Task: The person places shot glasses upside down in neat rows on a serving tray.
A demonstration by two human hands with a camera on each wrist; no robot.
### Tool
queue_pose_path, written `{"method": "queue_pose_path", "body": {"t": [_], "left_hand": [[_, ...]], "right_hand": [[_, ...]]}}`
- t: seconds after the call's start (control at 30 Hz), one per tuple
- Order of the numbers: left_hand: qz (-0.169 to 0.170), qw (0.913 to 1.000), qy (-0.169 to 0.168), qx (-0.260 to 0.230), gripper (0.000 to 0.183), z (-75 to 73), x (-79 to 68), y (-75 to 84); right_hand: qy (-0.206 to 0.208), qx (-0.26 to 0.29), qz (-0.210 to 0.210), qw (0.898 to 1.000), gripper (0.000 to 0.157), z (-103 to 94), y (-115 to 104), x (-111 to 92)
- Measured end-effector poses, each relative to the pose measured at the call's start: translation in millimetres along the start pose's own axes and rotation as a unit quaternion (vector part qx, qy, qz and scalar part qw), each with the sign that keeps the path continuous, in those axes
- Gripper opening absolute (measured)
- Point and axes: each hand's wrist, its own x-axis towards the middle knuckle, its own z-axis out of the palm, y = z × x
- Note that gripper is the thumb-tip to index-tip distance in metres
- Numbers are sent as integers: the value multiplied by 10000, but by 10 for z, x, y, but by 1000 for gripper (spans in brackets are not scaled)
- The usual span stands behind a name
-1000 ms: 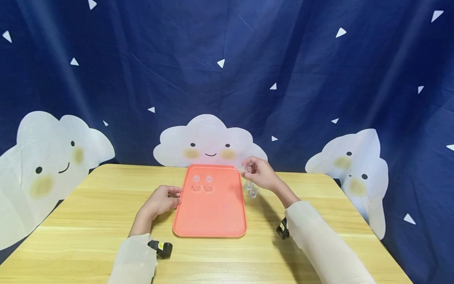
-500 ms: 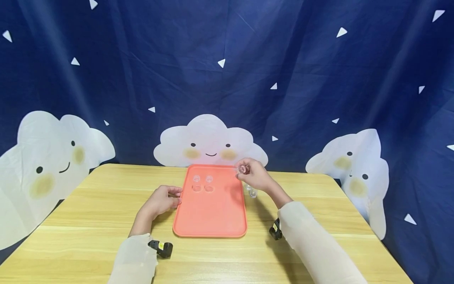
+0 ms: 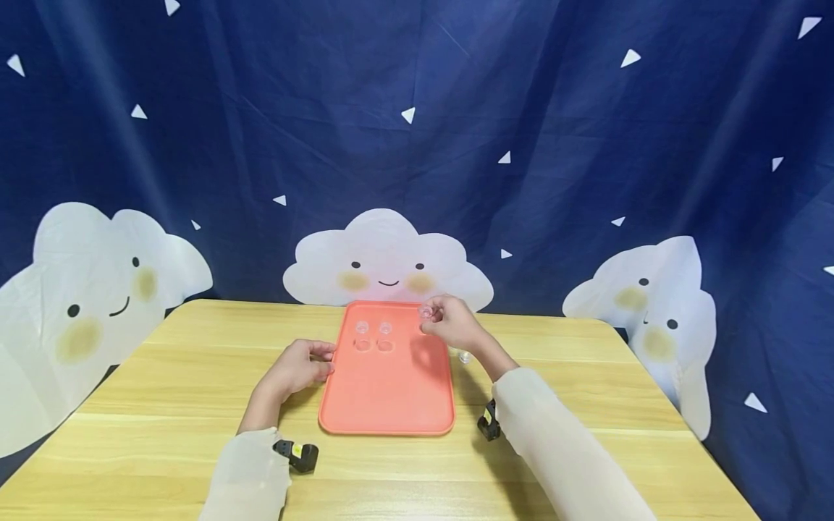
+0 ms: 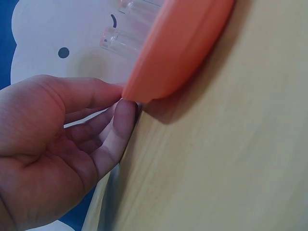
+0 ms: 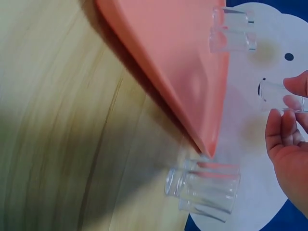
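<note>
My right hand [image 3: 454, 323] pinches a small clear shot glass [image 3: 426, 312] between thumb and fingertips, over the tray's far right corner. In the right wrist view that held glass [image 5: 274, 96] sticks out to the left of the fingers. The coral-red tray [image 3: 391, 398] lies on the table, and my left hand [image 3: 301, 367] pinches its left rim; the left wrist view has the fingertips right at the tray edge [image 4: 159, 72]. Two more clear glasses [image 3: 385, 338] stand upside down side by side on the tray's far left part, narrower ends up.
Other clear glasses [image 5: 207, 187] stand close together on the table just beyond the tray's right edge, mostly behind my right hand in the head view. Bare wood table [image 3: 586, 405] surrounds the tray. A dark blue curtain [image 3: 417, 166] with clouds hangs behind.
My right hand has moved left with the glass, from the tray's far right edge to over the tray, turning the glass from lying sideways toward upright. The left hand has stayed put.
</note>
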Motion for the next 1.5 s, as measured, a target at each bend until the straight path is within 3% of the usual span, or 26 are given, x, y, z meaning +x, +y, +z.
{"method": "queue_pose_path", "body": {"t": [0.3, 0.63, 1.5], "left_hand": [[15, 9999, 14, 105, 41, 2, 4, -7], [97, 9998, 16, 151, 41, 3, 7, 6], [79, 9999, -7, 127, 41, -3, 0, -8]], "right_hand": [[-194, -43, 240, 9995, 11, 169, 10, 71], [-460, -465, 395, 9971, 17, 298, 47, 88], [-608, -537, 552, 9952, 14, 372, 130, 101]]}}
